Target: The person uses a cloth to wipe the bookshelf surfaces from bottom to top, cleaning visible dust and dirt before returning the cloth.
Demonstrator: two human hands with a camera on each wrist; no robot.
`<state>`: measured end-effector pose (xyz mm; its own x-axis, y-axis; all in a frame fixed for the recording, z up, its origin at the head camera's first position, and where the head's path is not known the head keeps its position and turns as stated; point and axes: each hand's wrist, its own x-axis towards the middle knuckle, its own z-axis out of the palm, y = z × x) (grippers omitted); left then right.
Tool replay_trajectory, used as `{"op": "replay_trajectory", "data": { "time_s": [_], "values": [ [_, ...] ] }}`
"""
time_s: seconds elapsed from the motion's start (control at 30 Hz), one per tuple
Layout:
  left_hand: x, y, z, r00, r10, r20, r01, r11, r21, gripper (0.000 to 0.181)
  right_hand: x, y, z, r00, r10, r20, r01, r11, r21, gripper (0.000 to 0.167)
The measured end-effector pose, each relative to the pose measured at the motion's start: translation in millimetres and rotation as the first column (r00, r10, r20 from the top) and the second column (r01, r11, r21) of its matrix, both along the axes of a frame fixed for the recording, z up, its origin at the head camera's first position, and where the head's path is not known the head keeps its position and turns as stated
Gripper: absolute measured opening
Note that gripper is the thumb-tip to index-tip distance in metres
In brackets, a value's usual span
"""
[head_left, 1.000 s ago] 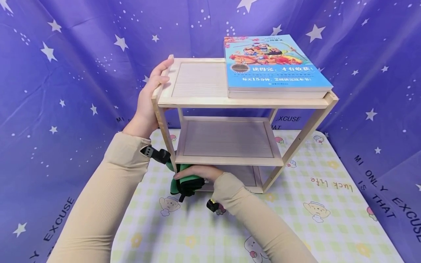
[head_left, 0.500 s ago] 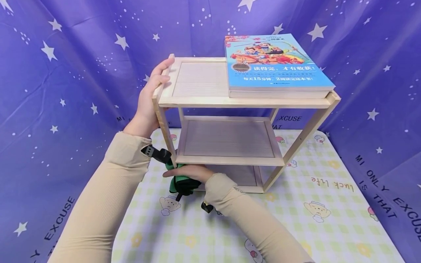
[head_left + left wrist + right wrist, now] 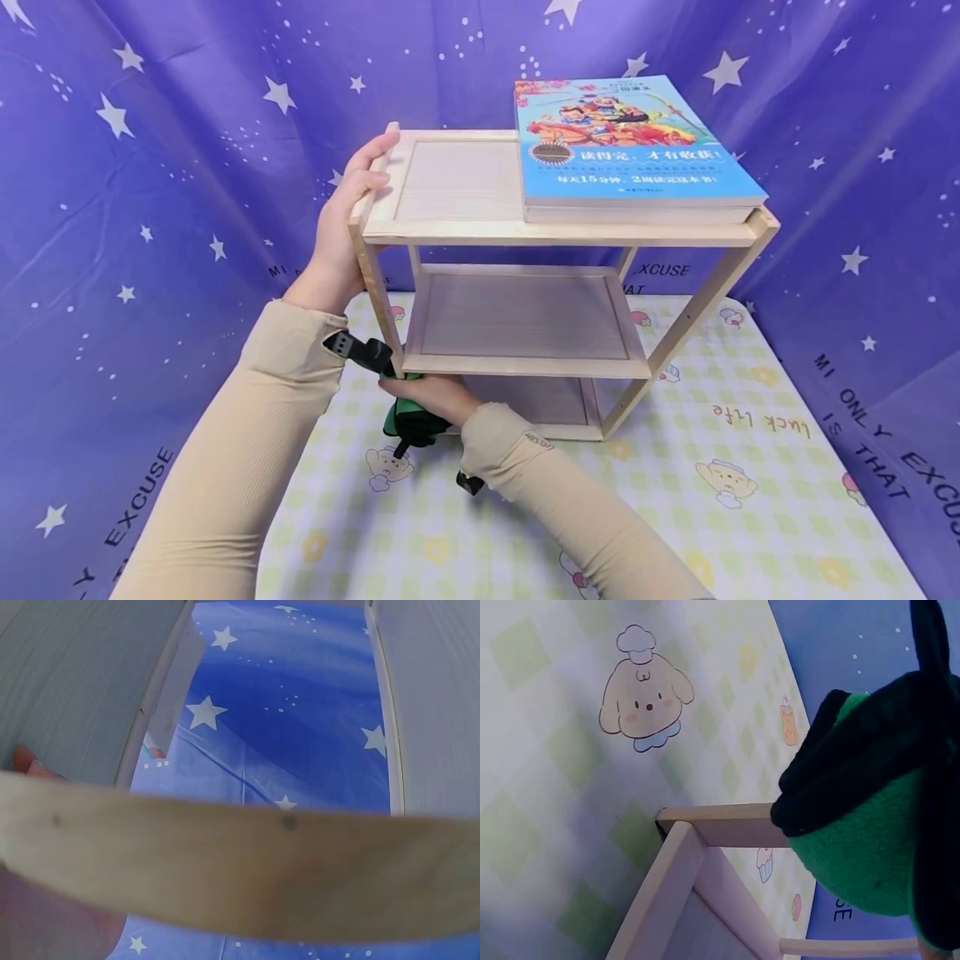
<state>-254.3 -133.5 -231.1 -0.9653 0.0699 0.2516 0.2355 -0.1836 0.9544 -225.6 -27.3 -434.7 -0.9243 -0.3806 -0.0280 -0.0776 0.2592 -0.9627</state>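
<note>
In the head view, my left hand (image 3: 343,221) grips the left end of a small three-tier wooden shelf (image 3: 558,367), fingers over the top edge. In the left wrist view, part of that hand (image 3: 56,919) shows beside a blurred wooden upright (image 3: 247,862). My right hand (image 3: 442,396) holds a green and black plush toy (image 3: 408,421) by the shelf's lower left leg. That hand is mostly out of the right wrist view, where the plush toy (image 3: 862,832) fills the right side. Black straps dangle around it, and what kind of figure it is stays unclear.
A thick blue book (image 3: 630,167) with a horse-rider cover lies on the right part of the top tier. The shelf stands on a green-checked tablecloth (image 3: 675,533) with cartoon prints. Purple star-patterned curtains (image 3: 187,100) enclose the table behind and at both sides.
My right hand has shifted a little left with the plush toy, toward the outside of the shelf's left leg. My left hand keeps its grip in place.
</note>
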Motion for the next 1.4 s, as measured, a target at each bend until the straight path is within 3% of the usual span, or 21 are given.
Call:
{"op": "replay_trajectory", "data": {
  "time_s": [0.27,0.63,1.4],
  "values": [
    [-0.7,0.4,-0.5,0.999,0.005,-0.031,-0.005,1.0,-0.002,0.061,3.2,-3.4,-2.1,0.993,-0.049,-0.107,0.049,0.999,0.003,0.054],
    [0.3,0.3,-0.3,1.0,0.009,-0.019,-0.009,1.0,0.002,0.059,6.3,-6.0,-5.2,0.986,-0.099,-0.132,0.102,0.995,0.019,0.059],
    [1.6,1.1,0.0,1.0,-0.003,0.002,0.002,1.0,0.028,0.058,10.2,-2.6,-34.4,0.997,-0.056,-0.062,0.061,0.994,0.088,0.07]
  ]
}}
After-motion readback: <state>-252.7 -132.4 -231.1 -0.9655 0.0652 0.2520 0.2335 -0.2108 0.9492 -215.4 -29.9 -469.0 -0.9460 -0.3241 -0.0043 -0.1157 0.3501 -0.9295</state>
